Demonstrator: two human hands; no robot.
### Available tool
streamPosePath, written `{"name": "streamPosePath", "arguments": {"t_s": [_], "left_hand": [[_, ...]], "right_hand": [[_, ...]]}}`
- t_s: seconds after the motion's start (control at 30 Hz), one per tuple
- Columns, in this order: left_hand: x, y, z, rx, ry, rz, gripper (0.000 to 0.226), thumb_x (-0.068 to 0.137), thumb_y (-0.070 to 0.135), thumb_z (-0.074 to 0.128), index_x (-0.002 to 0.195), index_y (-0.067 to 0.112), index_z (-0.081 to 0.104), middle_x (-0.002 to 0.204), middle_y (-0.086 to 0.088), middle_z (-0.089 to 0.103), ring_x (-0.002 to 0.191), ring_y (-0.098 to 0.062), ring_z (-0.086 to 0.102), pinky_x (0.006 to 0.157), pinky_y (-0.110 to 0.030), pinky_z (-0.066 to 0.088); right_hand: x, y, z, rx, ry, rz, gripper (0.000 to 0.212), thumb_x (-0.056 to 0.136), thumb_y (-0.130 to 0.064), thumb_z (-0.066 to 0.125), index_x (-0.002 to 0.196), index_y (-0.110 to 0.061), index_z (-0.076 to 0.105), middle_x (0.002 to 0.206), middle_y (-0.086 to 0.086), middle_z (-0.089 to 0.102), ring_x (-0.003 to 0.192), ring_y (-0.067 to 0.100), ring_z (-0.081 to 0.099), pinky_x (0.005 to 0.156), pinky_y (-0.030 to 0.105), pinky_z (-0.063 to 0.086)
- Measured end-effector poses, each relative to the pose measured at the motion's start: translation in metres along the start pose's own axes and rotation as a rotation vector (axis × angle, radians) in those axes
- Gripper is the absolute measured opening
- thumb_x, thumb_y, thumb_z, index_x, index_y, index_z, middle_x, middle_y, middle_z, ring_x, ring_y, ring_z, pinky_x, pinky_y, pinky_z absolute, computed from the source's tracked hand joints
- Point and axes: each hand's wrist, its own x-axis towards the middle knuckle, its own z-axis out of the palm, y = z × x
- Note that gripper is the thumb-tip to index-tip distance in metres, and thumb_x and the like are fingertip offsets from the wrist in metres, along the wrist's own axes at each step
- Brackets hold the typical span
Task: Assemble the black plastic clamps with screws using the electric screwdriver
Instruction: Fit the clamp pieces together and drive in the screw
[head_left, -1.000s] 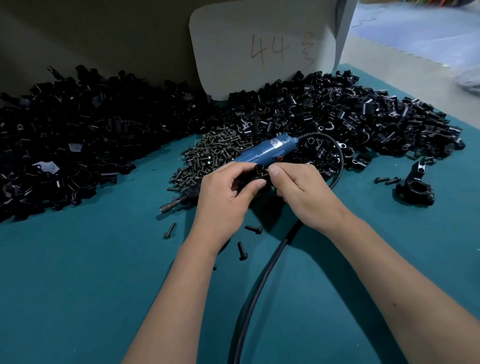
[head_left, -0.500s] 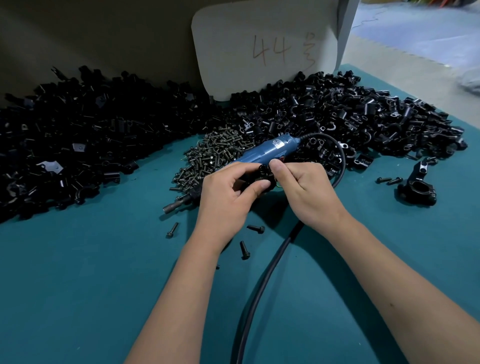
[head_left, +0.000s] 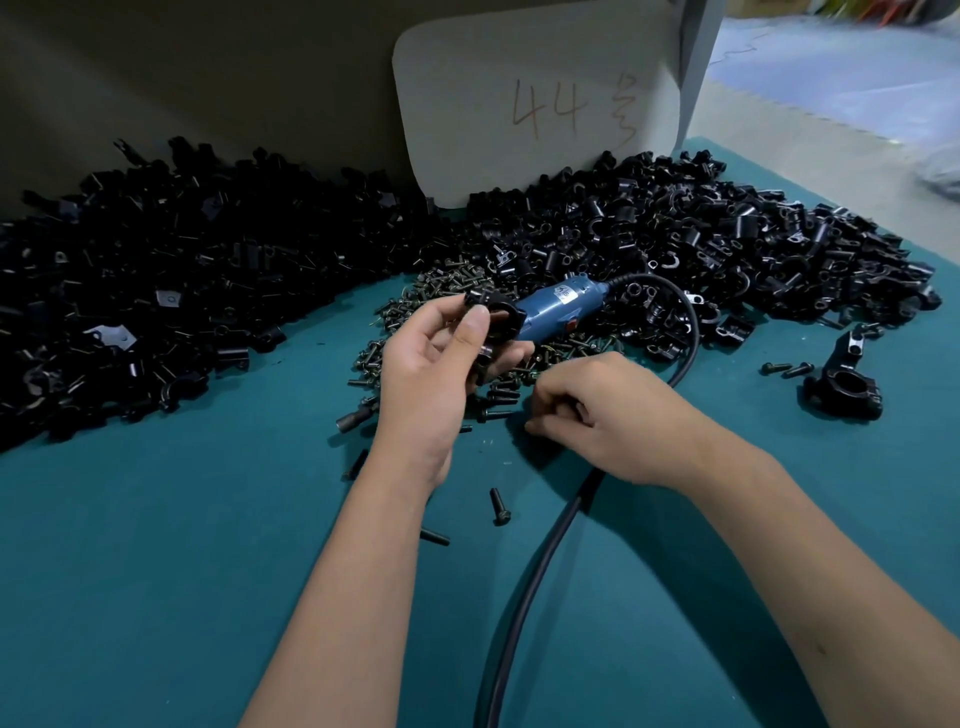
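Above the screw pile (head_left: 447, 306), a black clamp (head_left: 493, 317) is pinched in the raised left hand (head_left: 441, 374). Fingers of the right hand (head_left: 608, 415) are curled low on the teal table (head_left: 156, 571); its contents cannot be told. Behind, the blue screwdriver (head_left: 556, 306) is laid flat, untouched.

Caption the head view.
Left hand holds a black clamp; right hand picks among screws.
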Motion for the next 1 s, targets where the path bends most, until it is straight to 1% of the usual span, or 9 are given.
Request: {"name": "streamPosePath", "arguments": {"t_s": [0.17,0.3,0.33,0.43,0.53,0.63,0.77,0.9,1.0], "left_hand": [[0.0,0.009,-0.001,-0.155,0.048,-0.059,0.013,0.106,0.013,0.059,0.1,0.006,0.067,0.094,-0.01,0.077,0.086,-0.033,0.078,0.079,-0.028,0.062],[0.001,0.008,0.0,-0.175,0.051,-0.063,0.005,0.1,0.008,0.067,0.103,0.004,0.068,0.089,-0.003,0.076,0.088,-0.032,0.078,0.08,-0.028,0.061],[0.001,0.006,0.001,-0.164,0.054,-0.062,0.015,0.096,0.006,0.071,0.109,0.001,0.066,0.092,-0.005,0.077,0.09,-0.032,0.078,0.081,-0.028,0.061],[0.003,0.003,0.004,0.0,0.043,-0.022,0.039,0.079,0.004,0.086,0.114,0.004,0.068,0.102,-0.01,0.079,0.098,-0.033,0.077,0.088,-0.034,0.061],[0.001,0.0,0.007,0.166,0.006,0.027,0.037,0.076,-0.002,0.089,0.106,0.012,0.073,0.102,-0.009,0.079,0.095,-0.022,0.075,0.089,-0.036,0.06],[-0.001,-0.004,0.008,0.222,-0.018,0.016,0.036,0.075,0.002,0.091,0.102,0.018,0.075,0.098,-0.008,0.079,0.09,-0.021,0.074,0.083,-0.035,0.061],[-0.003,-0.004,0.012,0.226,-0.084,0.025,0.033,0.073,0.013,0.09,0.092,0.036,0.077,0.096,-0.006,0.079,0.095,-0.031,0.076,0.082,-0.036,0.062],[-0.004,-0.006,0.013,0.286,-0.133,0.036,0.028,0.075,0.015,0.088,0.095,0.031,0.076,0.095,-0.003,0.079,0.092,-0.024,0.077,0.081,-0.034,0.062],[-0.004,-0.006,0.011,0.316,-0.127,0.024,0.029,0.074,0.016,0.088,0.096,0.029,0.074,0.096,-0.003,0.079,0.093,-0.024,0.077,0.086,-0.037,0.063]], "right_hand": [[-0.002,-0.001,0.001,-0.088,-0.018,-0.008,0.035,0.089,-0.065,0.064,0.077,-0.034,0.053,0.068,-0.022,0.057,0.067,0.003,0.054,0.055,0.024,0.036],[-0.001,0.003,0.003,-0.114,-0.026,0.019,0.027,0.094,-0.047,0.071,0.078,-0.032,0.054,0.076,-0.016,0.055,0.071,0.001,0.052,0.06,0.028,0.038],[0.0,0.003,0.005,-0.093,0.02,0.029,0.027,0.096,-0.043,0.069,0.079,-0.03,0.053,0.078,-0.015,0.054,0.071,0.002,0.052,0.062,0.031,0.04],[0.002,0.003,0.01,0.173,0.325,0.069,0.018,0.101,-0.028,0.067,0.09,-0.017,0.058,0.081,-0.005,0.062,0.07,0.012,0.058,0.067,0.034,0.048],[0.002,0.002,0.011,0.522,0.573,0.123,0.011,0.101,-0.014,0.067,0.091,-0.014,0.062,0.073,0.0,0.064,0.052,0.022,0.06,0.055,0.034,0.052],[0.002,0.002,0.009,0.685,0.696,0.119,0.011,0.102,-0.011,0.065,0.092,-0.012,0.068,0.068,0.006,0.064,0.052,0.032,0.06,0.048,0.038,0.053],[0.003,0.0,0.009,0.758,0.771,0.075,0.008,0.101,-0.013,0.066,0.093,-0.012,0.068,0.072,0.003,0.065,0.057,0.025,0.061,0.046,0.032,0.052],[0.002,0.0,0.011,0.742,0.771,0.059,0.011,0.099,-0.018,0.071,0.089,-0.017,0.065,0.07,0.004,0.065,0.052,0.026,0.06,0.044,0.039,0.052],[0.001,0.002,0.011,0.712,0.746,0.088,0.014,0.097,-0.02,0.073,0.086,-0.02,0.065,0.067,0.005,0.066,0.047,0.025,0.059,0.045,0.037,0.051]]}}
